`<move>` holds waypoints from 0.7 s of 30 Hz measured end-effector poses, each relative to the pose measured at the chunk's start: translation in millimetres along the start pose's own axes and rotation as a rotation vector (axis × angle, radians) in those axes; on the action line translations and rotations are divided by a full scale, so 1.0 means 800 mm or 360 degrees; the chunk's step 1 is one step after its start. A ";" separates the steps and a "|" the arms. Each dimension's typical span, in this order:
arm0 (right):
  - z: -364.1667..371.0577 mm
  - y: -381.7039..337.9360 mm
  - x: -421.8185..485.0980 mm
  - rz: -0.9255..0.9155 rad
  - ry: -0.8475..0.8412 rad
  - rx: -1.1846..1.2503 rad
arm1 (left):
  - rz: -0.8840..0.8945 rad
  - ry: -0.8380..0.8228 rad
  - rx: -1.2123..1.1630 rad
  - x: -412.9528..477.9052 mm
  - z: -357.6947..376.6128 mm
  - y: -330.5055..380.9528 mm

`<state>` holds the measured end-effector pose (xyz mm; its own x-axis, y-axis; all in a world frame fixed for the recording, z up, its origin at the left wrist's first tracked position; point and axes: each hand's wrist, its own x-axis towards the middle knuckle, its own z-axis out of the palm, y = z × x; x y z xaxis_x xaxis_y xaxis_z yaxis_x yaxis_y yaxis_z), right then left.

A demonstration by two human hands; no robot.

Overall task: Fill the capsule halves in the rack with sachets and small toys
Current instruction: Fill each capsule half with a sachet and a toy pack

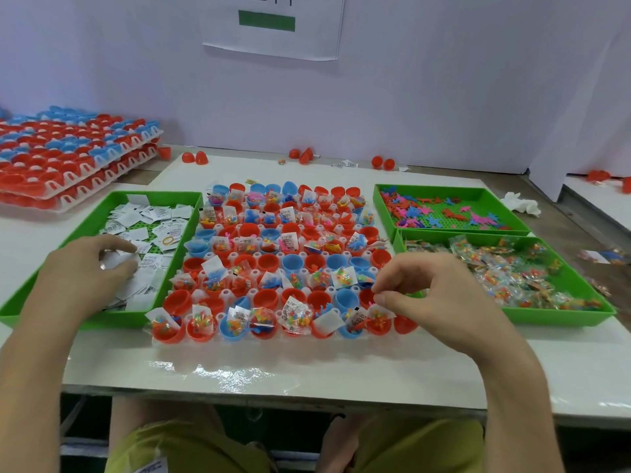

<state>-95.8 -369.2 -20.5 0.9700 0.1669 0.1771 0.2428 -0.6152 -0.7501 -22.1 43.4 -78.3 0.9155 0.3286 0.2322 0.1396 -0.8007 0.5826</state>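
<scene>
The left hand (85, 268) curls round sachets (117, 262) beneath its fingers, likely limp, light, best pinched edgewise; the right hand's (433, 291) fingertips meet, contents indiscernible.

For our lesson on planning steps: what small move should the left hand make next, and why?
Probably lift a white sachet from the green tray to the empty red capsule half: the left hand grips sachets, and that half holds nothing.

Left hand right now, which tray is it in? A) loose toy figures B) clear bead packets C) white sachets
C: the left hand grips a wad of white sachets inside the left green tray, left of the rack.
</scene>
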 end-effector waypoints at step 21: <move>-0.008 0.064 0.007 0.0630 0.0717 -0.0347 | -0.0170 0.0119 -0.0170 0.015 0.007 -0.039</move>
<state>-77.7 -404.5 -53.6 0.8871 -0.4165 0.1991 -0.1838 -0.7143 -0.6753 -13.2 69.9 -97.7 0.8665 0.4482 0.2195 0.1898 -0.7027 0.6857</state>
